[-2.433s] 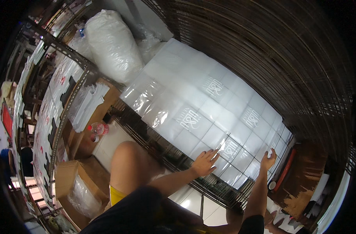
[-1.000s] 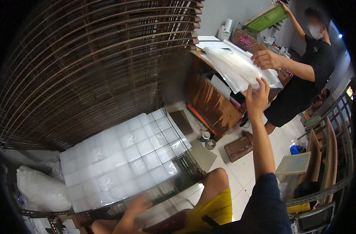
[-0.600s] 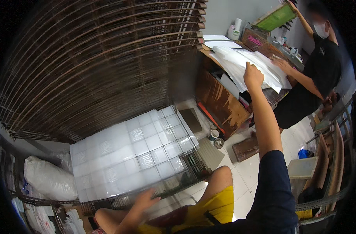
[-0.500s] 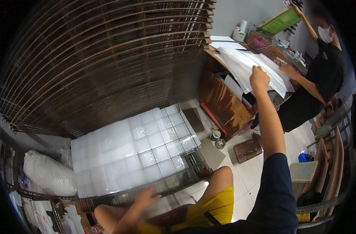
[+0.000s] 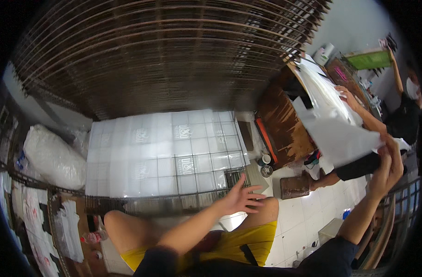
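Observation:
My right hand (image 5: 387,166), at the right, grips the edge of a translucent white plastic bag (image 5: 342,141). The bag hangs in the air, its far end in front of the workbench. My left hand (image 5: 241,201) is spread over my right knee and holds nothing. Beyond my knees, overlapping plastic bags (image 5: 160,152) with white printed marks cover a wire drying rack (image 5: 234,177). On the bench rests a pile of similar sheets (image 5: 324,90), with a co-worker's hand (image 5: 347,96) on it.
Raised wire racks (image 5: 165,60) are stacked behind the bag-covered one. The co-worker's other hand holds up a green screen frame (image 5: 368,60). A scraped wooden cabinet (image 5: 285,120) stands right of the rack. A stuffed white sack (image 5: 51,157) lies left; a brown box (image 5: 294,188) sits on the tiles.
My right hand has drawn the bag off the bench pile toward me and to the right. My left hand has moved rightward and spread its fingers. The view has turned left.

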`<state>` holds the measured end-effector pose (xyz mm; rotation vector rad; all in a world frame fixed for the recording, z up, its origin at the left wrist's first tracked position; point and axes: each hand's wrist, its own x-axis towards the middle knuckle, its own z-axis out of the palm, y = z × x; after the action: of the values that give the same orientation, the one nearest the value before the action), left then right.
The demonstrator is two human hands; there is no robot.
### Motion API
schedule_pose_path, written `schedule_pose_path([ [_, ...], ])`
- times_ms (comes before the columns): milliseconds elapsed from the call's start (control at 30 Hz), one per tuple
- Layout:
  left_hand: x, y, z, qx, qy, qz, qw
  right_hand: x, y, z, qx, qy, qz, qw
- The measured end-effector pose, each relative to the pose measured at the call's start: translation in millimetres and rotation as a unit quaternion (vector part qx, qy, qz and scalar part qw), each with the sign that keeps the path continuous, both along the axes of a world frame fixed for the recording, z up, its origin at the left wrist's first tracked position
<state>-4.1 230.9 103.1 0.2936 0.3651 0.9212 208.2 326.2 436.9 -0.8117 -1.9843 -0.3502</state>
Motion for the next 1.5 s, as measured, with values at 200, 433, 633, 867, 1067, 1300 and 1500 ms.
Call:
schedule_pose_path([
  [200,-2,1,10,0.012,-0.258,0.033,0.965,-25,-19,-26,-0.126,0.116,0.097,0.981],
  [433,-30,-49,-61,-0.207,-0.159,0.360,0.895,-53,-9,-71,-0.413,0.159,0.193,0.876],
  [633,-147,-100,-70,-0.263,-0.012,0.527,0.808,-130,39,-168,-0.584,0.179,0.254,0.750],
  [867,-214,-138,-20,-0.219,0.200,0.635,0.713,-197,76,-258,-0.689,0.232,0.310,0.613],
  [1067,-188,-171,-71,-0.348,0.120,0.647,0.668,-185,91,-371,-0.683,0.174,0.242,0.667],
  [1300,-198,-161,-202,-0.379,0.517,0.517,0.568,-189,110,-536,-0.623,0.060,0.191,0.756],
  [1500,-193,-188,-246,-0.395,0.644,0.407,0.513,-201,98,-589,-0.618,-0.033,0.154,0.770],
])
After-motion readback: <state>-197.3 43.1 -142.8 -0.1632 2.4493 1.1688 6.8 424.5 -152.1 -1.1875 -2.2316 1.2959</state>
